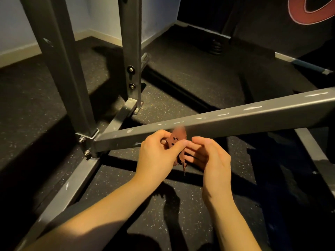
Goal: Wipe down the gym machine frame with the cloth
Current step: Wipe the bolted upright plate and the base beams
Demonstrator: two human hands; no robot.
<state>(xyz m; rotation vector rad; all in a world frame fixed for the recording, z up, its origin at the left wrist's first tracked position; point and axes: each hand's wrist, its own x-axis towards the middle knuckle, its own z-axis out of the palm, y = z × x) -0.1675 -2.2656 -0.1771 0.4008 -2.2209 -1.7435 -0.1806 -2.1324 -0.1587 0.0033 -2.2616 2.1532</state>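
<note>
Bunching between two hands: the cloth (pixel 178 140), a small reddish-brown rag, soft and crumpled, with a frayed tail dangling below the fingers. It is hanging in the air just in front of the grey crossbar (pixel 235 122) and, as far as I can tell, is not touching it. The left hand (pixel 157 153) is pinching it, with the thumb pressing the fabric against curled fingers. The right hand (pixel 212 160) is cupping in from the other side, fingers loosely curved and close together, tips meeting the cloth's edge. Whether they are truly gripping, I cannot tell.

Judgement: the person is folding or gathering the rag into a pad before laying it on the metal, which is why it is being held clear of the frame.

Frame: square-section steel tube in matte grey paint, showing pale scuffs and chips along the crossbar's upper edge. The crossbar is joining an upright post (pixel 68 69) at a bracket with bright bolts (pixel 82 139). A base rail (pixel 59 194) is running along the ground beneath. Rubber floor (pixel 181 78), black with light speckles, is lying under everything.
</note>
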